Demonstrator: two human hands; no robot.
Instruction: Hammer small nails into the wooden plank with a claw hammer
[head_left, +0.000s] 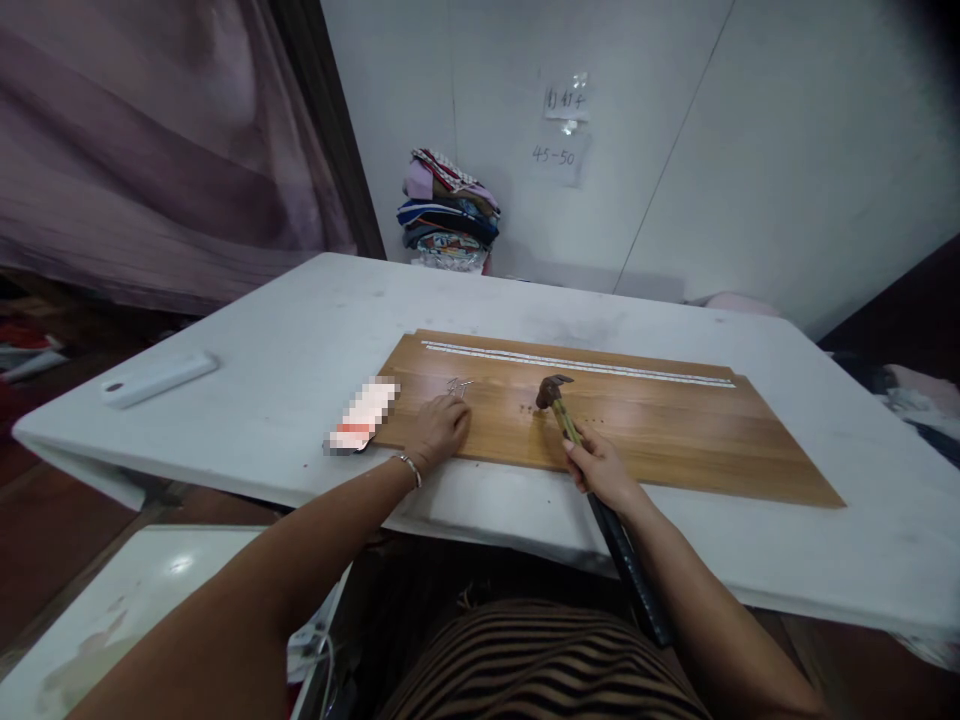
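My right hand (600, 468) grips a claw hammer (568, 423) partway along its handle. The hammer's rusty head is over the middle of a wooden board (675, 440), with the dark grip end pointing back toward me. Small nails (592, 420) stand in the board in a short row near the head. On the left part of the board, my left hand (442, 428) has its fingers curled together just in front of a small pile of loose nails (457, 386). Whatever is between those fingertips is hidden.
Two white marked strips (577, 362) lie along the board's far side. A blurred-out phone (364, 415) rests by its left edge. Farther left on the white table (262, 430) is a white oblong object (161, 380). Folded clothes (450, 210) are stacked by the wall.
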